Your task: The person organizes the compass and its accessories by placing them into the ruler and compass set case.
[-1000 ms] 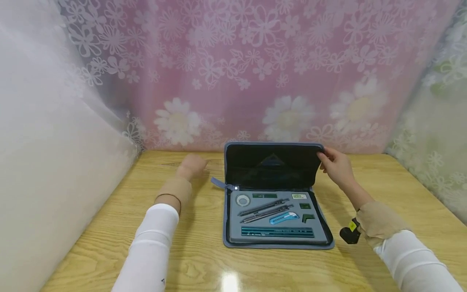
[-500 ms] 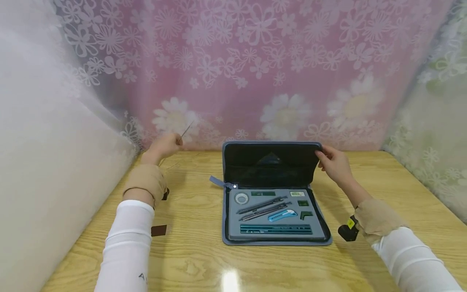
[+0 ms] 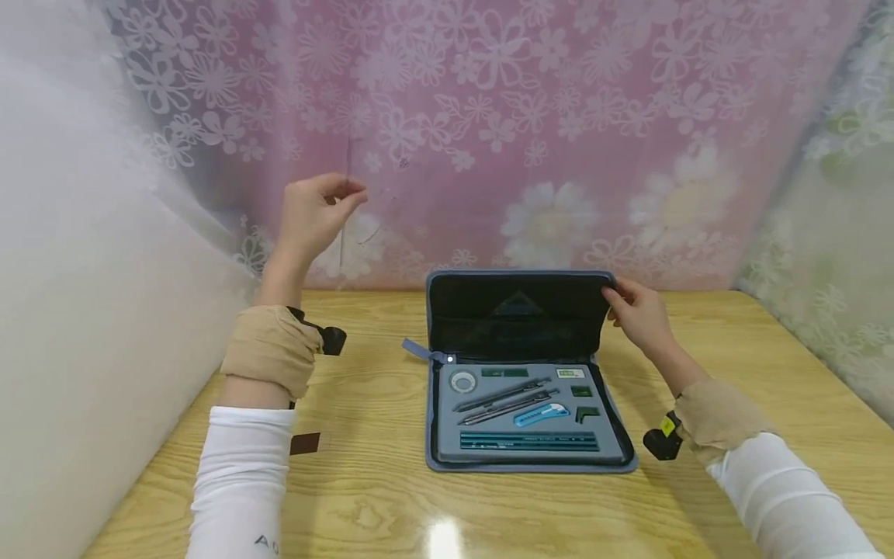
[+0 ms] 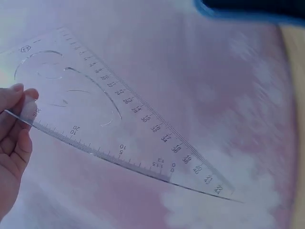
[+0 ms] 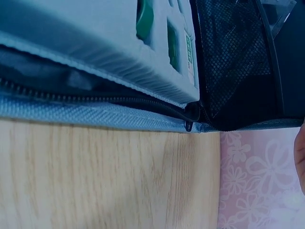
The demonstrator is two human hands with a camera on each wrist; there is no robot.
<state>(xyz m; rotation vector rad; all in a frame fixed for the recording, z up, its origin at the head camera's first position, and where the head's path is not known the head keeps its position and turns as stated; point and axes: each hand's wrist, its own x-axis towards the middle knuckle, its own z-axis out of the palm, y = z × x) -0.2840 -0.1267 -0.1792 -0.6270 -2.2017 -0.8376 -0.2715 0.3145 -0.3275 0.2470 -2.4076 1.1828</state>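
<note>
My left hand (image 3: 317, 213) is raised above the table's back left and pinches a clear set square (image 4: 138, 121) by one edge. Its printed scales and curved cut-outs show in the left wrist view; in the head view it is barely visible against the curtain. With thumb and fingers, my right hand (image 3: 641, 317) grips the top right corner of the lid (image 3: 461, 318) of a blue zip case (image 3: 531, 468), holding it upright. A clear triangle (image 3: 518, 305) sits in the lid's mesh pocket. Only an edge of the right hand shows in the right wrist view.
In the case's grey foam tray (image 3: 454, 454) lie two compasses (image 3: 506, 400), a blue cutter (image 3: 541, 414), green pencils (image 3: 528, 441), a white tape roll (image 3: 463, 381), an eraser (image 3: 570, 373) and small green pieces. A dark brown rectangle (image 3: 305, 443) lies by the left forearm. A flowered curtain (image 3: 447, 155) hangs behind.
My left hand has moved from the tabletop beside the case up and to the left, lifting the set square off the table. The right hand has stayed on the lid.
</note>
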